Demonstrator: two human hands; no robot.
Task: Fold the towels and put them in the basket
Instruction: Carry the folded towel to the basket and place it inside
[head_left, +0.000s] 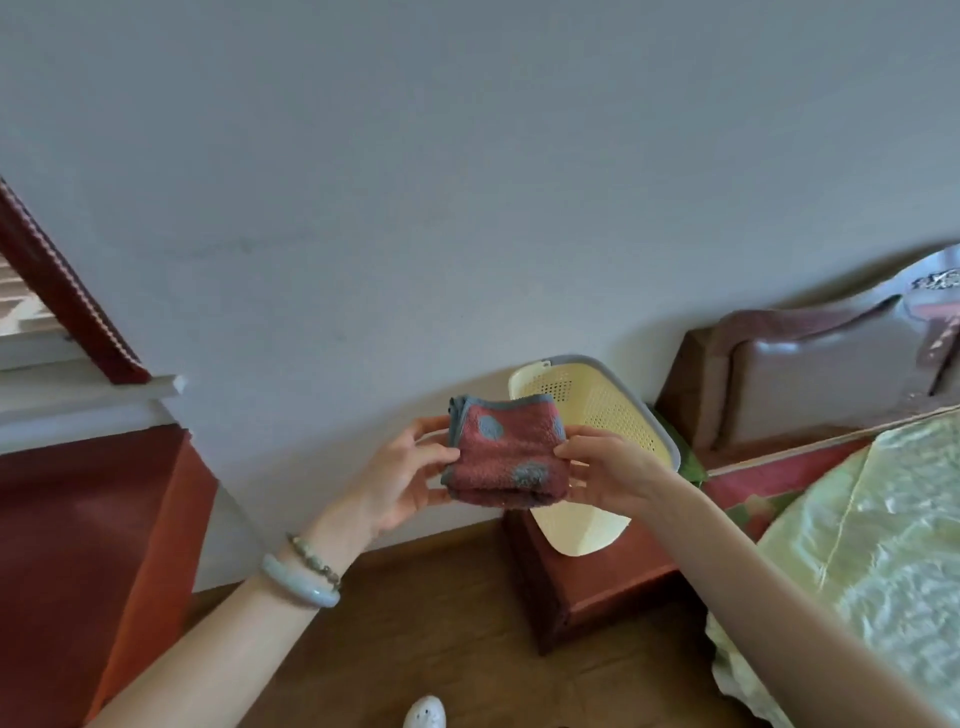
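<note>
A small red towel (506, 452) with grey-blue dots and a grey-blue border is folded into a thick square and held up in the air. My left hand (408, 478) grips its left edge, my right hand (605, 470) pinches its right edge. Directly behind the towel stands a pale yellow perforated basket (597, 400) with a grey rim, resting on a red-brown nightstand (587, 582) against the wall. The towel covers part of the basket's front and I cannot see inside it.
A bed with a pale green cover (872, 545) and a brown padded headboard (810, 374) fills the right side. Red curtain (78, 545) and window sill lie at left. Wooden floor (415, 623) is below, with a white slipper (425, 713) at the bottom edge.
</note>
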